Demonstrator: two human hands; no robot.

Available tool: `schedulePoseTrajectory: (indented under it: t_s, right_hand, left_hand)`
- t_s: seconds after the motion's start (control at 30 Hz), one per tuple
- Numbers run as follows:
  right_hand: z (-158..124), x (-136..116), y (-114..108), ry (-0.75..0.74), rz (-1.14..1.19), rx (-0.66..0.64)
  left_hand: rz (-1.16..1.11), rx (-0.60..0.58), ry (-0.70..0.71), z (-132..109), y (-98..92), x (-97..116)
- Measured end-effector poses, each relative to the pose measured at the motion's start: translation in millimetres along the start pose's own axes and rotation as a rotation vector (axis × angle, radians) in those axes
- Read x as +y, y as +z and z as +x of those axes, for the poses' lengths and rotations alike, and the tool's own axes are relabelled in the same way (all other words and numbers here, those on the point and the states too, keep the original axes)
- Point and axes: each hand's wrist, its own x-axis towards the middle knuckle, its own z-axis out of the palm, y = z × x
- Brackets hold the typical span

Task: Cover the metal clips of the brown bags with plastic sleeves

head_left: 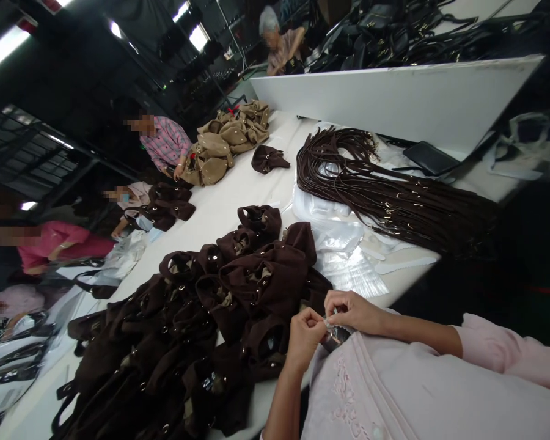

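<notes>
My left hand (pixel 305 335) and my right hand (pixel 354 313) meet close in front of my pink shirt, at the table's near edge. Both are closed in a pinch on a small shiny piece (pixel 338 335) that looks like clear plastic; its exact kind is too small to make out. Just beyond my hands, a large heap of dark brown handbags (pixel 261 281) with gold-coloured metal fittings covers the near part of the table. Flat clear plastic bags (pixel 352 275) lie to the right of the heap.
A bundle of long dark brown straps (pixel 394 201) hangs over the table's right edge. A single brown bag (pixel 269 159) and a pile of tan bags (pixel 229 140) lie farther off. A white board (pixel 394 104) stands along the back. Several people work across the table.
</notes>
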Motion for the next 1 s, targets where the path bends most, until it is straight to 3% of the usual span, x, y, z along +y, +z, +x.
schedulePoseTrajectory:
  t_s: [0.13, 0.37, 0.6, 0.8, 1.0]
  right_hand:
    - [0.3, 4.3, -8.4, 0.004, 0.029, -0.084]
    - [-7.0, 13.9, -20.1, -0.134, 0.024, -0.171]
    - [-7.1, 10.3, -17.2, -0.115, -0.021, -0.169]
    - [5.3, -2.6, -12.0, -0.259, -0.094, -0.209]
    - [6.3, -4.0, 2.1, -0.31, -0.153, -0.097]
  left_hand:
    - [-0.054, 0.046, -0.022, 2.8, -1.7, -7.7]
    - [-0.149, 0.17, -0.031, -0.6, 9.2, -10.7]
    - [-0.245, 0.015, -0.031, -7.2, 6.3, -12.5]
    - [-0.328, 0.164, -0.015, 4.9, 11.3, -24.5]
    - [-0.347, 0.355, -0.052, 9.4, 13.6, -30.8]
